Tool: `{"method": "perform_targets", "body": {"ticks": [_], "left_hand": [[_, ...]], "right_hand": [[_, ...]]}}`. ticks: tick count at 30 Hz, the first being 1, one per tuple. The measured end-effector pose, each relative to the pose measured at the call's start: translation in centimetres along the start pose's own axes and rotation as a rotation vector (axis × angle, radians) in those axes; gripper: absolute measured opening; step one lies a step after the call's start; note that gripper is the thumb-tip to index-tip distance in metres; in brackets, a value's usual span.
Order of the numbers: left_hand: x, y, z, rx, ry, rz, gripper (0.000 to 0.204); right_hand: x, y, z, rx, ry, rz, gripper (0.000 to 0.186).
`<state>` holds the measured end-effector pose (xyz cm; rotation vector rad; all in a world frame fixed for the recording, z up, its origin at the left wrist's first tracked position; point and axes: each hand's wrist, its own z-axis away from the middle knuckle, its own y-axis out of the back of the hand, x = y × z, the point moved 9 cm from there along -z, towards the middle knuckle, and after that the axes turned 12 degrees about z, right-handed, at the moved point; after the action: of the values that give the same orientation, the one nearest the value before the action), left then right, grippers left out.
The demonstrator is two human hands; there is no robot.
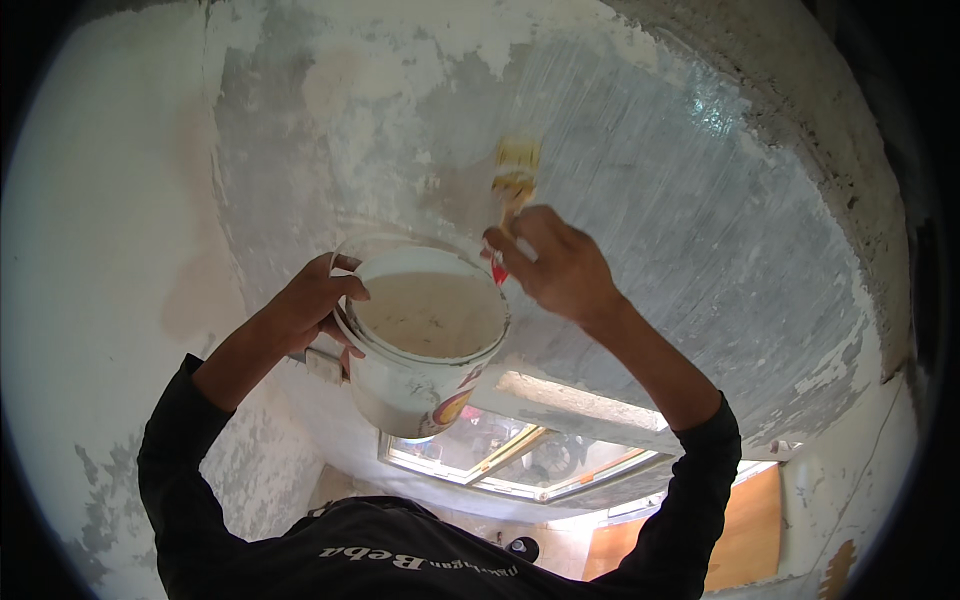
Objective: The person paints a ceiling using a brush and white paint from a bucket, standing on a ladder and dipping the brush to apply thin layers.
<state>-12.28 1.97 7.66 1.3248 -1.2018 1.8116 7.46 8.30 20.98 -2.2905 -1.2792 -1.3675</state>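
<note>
The brush [516, 178] stands up and to the right of the bucket, bristles upward against the view of the patchy grey surface [650, 200]; whether they touch it, I cannot tell. The right hand [560, 262], just above the bucket's right rim, is closed round the handle, whose red end shows below the fingers. The left hand [318, 300] grips the white bucket [395, 390] by its left rim, thumb over the edge — so the hands are apart, each with its own load.

For even brushwork, I'd keep the bucket close under the brush to catch drips, and wipe the bristles on its inner rim after dipping into the pale mix [425, 310]. Dark flecks lie in that mix — best kept off the bristles. A firm left grip should matter, as a tilt could spill toward the window [520, 450] below the bucket.
</note>
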Motion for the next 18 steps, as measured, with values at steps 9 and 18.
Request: {"method": "perform_targets", "body": {"ticks": [9,18], "left_hand": [[0.6,-0.1,-0.2,-0.002,-0.016,-0.018,0.054],[0.1,-1.5,-0.7,-0.032,-0.027,-0.009,0.056]], "right_hand": [[8.3,3.6,-4.6,0.052,-0.374,-0.240,0.014],[16.6,8.9,-10.5,0.408,-0.151,0.005,0.010]]}}
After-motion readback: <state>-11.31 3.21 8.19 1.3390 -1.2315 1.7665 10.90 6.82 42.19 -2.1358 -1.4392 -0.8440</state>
